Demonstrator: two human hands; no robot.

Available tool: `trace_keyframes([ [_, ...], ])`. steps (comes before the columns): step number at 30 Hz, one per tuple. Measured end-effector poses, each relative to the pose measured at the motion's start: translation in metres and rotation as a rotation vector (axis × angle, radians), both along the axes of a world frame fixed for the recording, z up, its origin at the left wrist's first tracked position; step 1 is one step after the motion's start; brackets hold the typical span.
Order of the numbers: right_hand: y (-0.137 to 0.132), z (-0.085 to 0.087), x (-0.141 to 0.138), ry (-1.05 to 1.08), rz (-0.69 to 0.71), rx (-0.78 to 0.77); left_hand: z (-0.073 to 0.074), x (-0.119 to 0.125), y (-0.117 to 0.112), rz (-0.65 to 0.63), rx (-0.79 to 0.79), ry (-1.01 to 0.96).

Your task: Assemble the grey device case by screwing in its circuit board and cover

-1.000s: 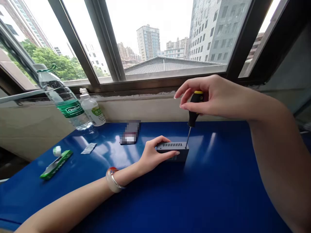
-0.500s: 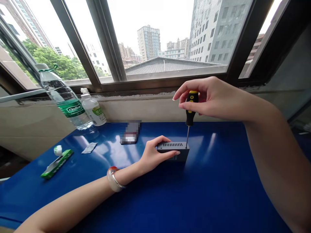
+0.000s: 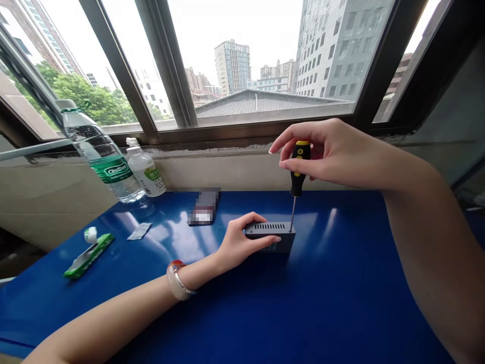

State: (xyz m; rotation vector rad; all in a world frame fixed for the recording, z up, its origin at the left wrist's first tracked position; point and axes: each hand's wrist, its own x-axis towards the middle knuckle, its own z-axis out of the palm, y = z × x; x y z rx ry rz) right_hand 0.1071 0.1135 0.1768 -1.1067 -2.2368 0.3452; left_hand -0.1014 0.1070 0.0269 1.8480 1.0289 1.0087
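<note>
- The right hand [image 3: 329, 149], raised above the table, grips a screwdriver [image 3: 297, 184] by its black-and-yellow handle, thumb in front and fingers curled behind.
- The left hand [image 3: 238, 240] is clamped on a dark box [image 3: 283, 246], thumb along the near side, fingers over the far side. The two hands are apart.
- The screwdriver stands nearly upright, its tip meeting the right end of the box's slotted top; a small screw or hole shows at the other end.
- The box sits on a glossy blue table [image 3: 322, 308], right of the left hand and below the right one.
- Bracelets [image 3: 176, 283], pale, silvery and orange-red, circle the left wrist.
- Beyond the left hand lies a flat dark item [image 3: 206, 205], its details pixelated.
- Farther left, a silvery packet [image 3: 140, 231] lies near an open green wrapper [image 3: 89, 257], with a white-and-green roll [image 3: 90, 235] beside it.
- At the table's far left, a large green-labeled water bottle [image 3: 109, 167] stands next to a white pump bottle [image 3: 147, 174].
- Behind a pale wall [image 3: 220, 169], a window [image 3: 265, 76] frames trees [image 3: 81, 96], a gray roof [image 3: 261, 102] and tall buildings [image 3: 233, 65].
</note>
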Motion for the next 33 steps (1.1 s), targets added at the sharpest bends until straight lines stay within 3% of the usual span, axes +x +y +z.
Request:
trace_keyframes([
  [29, -0.0059, 0.0032, -0.0008, -0.014, 0.100, -0.128, 0.0015, 0.0004, -0.0004, 0.016, 0.002, 0.012],
  [33, -0.0070, 0.0027, -0.0058, -0.031, 0.068, -0.064, 0.0013, 0.0002, -0.0001, 0.019, 0.008, 0.023],
])
